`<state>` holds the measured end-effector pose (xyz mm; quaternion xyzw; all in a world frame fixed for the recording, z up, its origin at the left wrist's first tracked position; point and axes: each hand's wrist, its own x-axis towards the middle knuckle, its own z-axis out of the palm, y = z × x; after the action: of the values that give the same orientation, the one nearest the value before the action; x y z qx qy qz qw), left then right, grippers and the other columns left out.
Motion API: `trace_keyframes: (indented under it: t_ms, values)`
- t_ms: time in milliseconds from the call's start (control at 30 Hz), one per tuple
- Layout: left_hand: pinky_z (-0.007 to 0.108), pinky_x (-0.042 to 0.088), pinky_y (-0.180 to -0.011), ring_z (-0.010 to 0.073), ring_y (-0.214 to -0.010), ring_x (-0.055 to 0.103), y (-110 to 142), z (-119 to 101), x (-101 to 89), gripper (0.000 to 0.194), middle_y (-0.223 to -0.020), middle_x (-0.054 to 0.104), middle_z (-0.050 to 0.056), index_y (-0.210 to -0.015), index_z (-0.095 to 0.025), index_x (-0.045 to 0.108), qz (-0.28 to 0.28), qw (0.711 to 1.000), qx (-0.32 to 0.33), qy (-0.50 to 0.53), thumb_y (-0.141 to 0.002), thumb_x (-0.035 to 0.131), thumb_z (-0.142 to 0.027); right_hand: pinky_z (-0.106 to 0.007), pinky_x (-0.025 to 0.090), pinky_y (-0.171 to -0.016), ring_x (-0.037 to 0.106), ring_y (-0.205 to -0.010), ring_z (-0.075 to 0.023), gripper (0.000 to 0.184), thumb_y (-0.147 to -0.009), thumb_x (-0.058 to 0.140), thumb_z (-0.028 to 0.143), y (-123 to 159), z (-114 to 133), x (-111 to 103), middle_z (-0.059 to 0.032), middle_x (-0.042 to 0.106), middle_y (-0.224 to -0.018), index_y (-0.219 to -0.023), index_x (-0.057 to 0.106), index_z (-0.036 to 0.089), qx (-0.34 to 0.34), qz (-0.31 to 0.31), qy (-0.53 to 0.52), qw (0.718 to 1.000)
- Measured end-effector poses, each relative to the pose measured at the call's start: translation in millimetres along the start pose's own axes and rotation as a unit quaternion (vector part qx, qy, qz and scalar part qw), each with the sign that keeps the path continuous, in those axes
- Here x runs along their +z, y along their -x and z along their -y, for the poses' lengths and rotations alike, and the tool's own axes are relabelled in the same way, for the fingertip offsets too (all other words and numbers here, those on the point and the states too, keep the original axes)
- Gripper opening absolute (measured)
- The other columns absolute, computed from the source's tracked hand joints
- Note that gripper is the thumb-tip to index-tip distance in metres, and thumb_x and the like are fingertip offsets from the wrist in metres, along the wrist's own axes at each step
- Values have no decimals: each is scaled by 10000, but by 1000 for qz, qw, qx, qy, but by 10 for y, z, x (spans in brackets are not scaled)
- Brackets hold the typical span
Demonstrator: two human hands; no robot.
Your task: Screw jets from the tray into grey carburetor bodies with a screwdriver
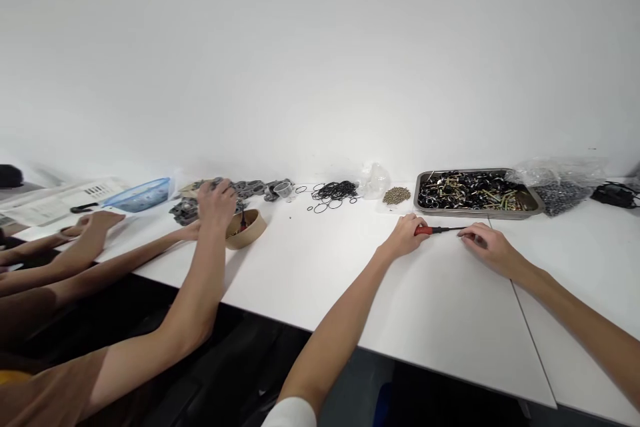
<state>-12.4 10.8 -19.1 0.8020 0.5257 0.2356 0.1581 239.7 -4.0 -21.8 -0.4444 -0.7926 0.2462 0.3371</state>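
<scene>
My left hand [404,237] is wrapped round the red handle of a screwdriver [425,230], whose dark shaft points right, low over the white table. At the tip of the shaft, my right hand [486,245] has its thumb and fingers pinched together. Whether the pinch is on the tip itself or on a small part there is too small to tell. Just behind both hands stands a metal tray [480,214] heaped with black rings and brass-coloured screws or pins. A pile of small brass-coloured pieces [397,195] lies beyond my left hand.
Black O-rings [336,192], a clear plastic bag [374,181] and a small clear cup [283,189] lie along the wall. A bag of dark small parts [563,197] is right of the tray. At left, co-workers' arms [200,293] reach around a tan bowl [255,230], grey parts and a blue basket [140,195].
</scene>
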Motion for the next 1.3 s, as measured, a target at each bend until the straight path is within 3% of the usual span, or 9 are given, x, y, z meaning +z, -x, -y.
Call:
trace_keyframes:
  t_ms: [300,633,1067,1167,1300]
  values:
    - [338,460,-823,209,-886,549,3,73,-10,125,-928,632,35,-993,-205,541,4,1000,-3,14,-874,563,-176,-343,499,-680,598,-726,-208,282,-848,521,408,-18,-70,-39,-85,712,-919,-916,703,204,22,-41,3,999]
    - [355,468,-862,203,-838,582,11,38,-41,141,-900,661,51,-913,-178,619,8,1000,11,26,-820,547,-100,-359,496,-721,609,-794,-221,307,-843,508,368,-5,-61,-61,-100,697,-963,-992,697,177,49,-24,17,998]
    - [398,471,-955,253,-1046,546,8,84,-18,145,-995,608,90,-969,-181,663,-21,999,13,22,-836,625,-226,-343,497,-694,598,-761,-206,276,-822,504,319,-9,-68,-76,-87,680,-915,-984,683,185,47,-21,27,998]
    - [347,504,-872,211,-947,578,9,86,-49,164,-986,621,79,-964,-181,662,-48,998,7,42,-879,596,-306,-338,496,-686,590,-740,-198,264,-816,501,305,-12,-75,-80,-79,677,-898,-975,678,191,39,-19,31,999]
    - [331,502,-819,191,-862,588,-16,141,-121,158,-943,635,76,-897,-177,642,-110,993,-25,19,-916,490,-217,-344,503,-689,597,-751,-203,268,-803,511,297,-26,-119,-61,-82,679,-917,-984,680,195,29,-19,26,999]
